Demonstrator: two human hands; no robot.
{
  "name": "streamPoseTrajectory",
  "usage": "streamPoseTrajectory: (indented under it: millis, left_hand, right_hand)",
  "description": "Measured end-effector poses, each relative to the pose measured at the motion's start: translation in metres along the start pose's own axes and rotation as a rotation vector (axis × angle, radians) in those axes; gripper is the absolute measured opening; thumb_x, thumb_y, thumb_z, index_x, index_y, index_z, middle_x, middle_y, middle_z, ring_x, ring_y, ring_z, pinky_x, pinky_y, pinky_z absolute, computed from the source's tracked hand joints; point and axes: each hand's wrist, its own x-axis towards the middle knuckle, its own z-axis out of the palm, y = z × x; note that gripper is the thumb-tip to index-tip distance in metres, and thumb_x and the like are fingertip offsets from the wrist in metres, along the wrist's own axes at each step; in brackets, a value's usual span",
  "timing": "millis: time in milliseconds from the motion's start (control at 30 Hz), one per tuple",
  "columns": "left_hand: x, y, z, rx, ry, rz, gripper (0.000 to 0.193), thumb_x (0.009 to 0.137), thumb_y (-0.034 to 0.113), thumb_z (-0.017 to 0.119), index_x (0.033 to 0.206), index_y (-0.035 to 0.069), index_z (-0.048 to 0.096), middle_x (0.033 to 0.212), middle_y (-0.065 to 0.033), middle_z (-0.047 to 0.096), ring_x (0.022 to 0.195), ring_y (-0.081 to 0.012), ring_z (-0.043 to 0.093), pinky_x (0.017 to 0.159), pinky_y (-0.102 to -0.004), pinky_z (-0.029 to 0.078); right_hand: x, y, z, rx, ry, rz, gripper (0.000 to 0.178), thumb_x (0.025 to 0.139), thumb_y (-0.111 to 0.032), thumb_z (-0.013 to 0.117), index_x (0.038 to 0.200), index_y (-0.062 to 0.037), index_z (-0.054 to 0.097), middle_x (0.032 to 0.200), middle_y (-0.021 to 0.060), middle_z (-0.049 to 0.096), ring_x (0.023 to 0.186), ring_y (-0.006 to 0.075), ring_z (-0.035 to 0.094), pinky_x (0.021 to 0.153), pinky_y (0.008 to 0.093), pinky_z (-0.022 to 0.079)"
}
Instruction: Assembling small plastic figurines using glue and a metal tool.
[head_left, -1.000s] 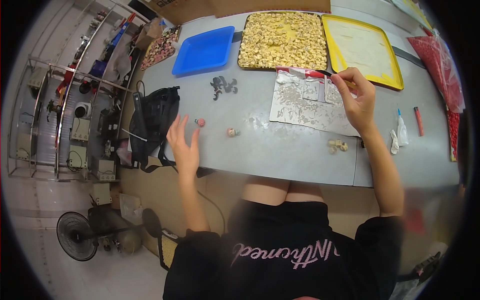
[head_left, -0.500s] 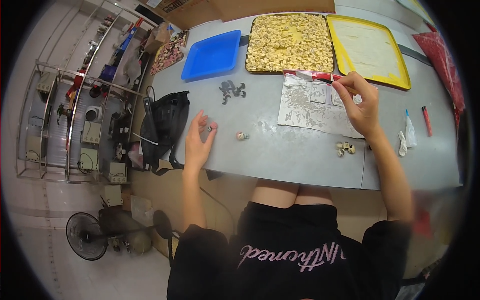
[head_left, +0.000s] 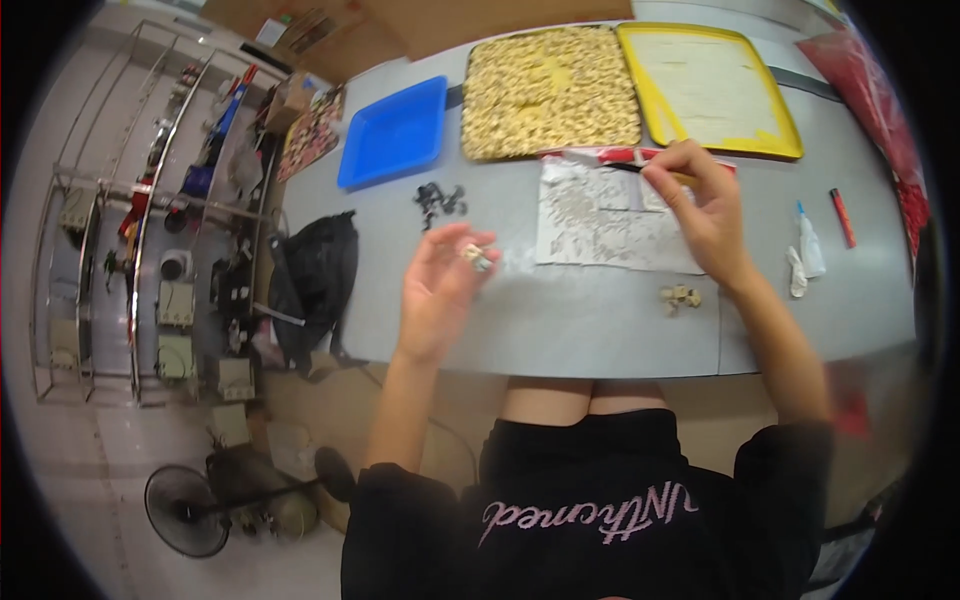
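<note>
My left hand [head_left: 440, 290] is raised over the grey table [head_left: 600, 320], palm up, and pinches a small beige part [head_left: 476, 257] between thumb and fingertips. My right hand [head_left: 705, 205] rests on a white sheet [head_left: 600, 215] strewn with tiny pieces and holds a thin dark tool [head_left: 628, 167] by its upper edge. A small beige piece [head_left: 680, 296] lies on the table below the right wrist. A cluster of small black parts [head_left: 438, 200] lies beyond the left hand.
At the far side stand a blue tray [head_left: 395, 132], a tray heaped with beige parts [head_left: 548, 90] and a yellow tray [head_left: 705, 85]. A white tube [head_left: 808, 245] and a red marker [head_left: 841, 217] lie at the right. A black bag [head_left: 315, 280] hangs at the left edge, beside metal shelving [head_left: 150, 250] and a floor fan [head_left: 190, 510].
My left hand came down to the table, took up the small beige part and lifted it toward me. The right hand stayed on the sheet.
</note>
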Motion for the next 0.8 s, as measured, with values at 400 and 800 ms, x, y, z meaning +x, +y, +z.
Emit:
streamPoseTrajectory:
  millis: [400,800]
  left_hand:
    - [0.049,-0.046,0.058,-0.422,-0.147,-0.372,0.028,0.085,0.006,0.047,0.113,0.004,0.041,0.115,-0.0142,0.048,0.108,-0.0204,0.049,0.093,-0.0313,0.042]
    - [0.049,-0.065,0.038,-0.499,-0.187,-0.382,0.035,0.075,0.013,0.067,0.101,0.004,0.046,0.096,-0.0095,0.052,0.089,-0.0212,0.056,0.079,-0.0346,0.048]
  right_hand:
    - [-0.005,0.003,0.004,0.242,-0.128,0.24,0.01,0.077,0.001,0.059,0.086,0.0023,0.056,0.084,0.0082,0.06,0.076,0.0158,0.06,0.07,0.0268,0.046]
    - [-0.007,0.009,0.01,0.248,-0.079,0.282,0.014,0.073,0.005,0.063,0.086,0.0033,0.057,0.082,0.0104,0.059,0.075,0.0156,0.059,0.068,0.0253,0.048]
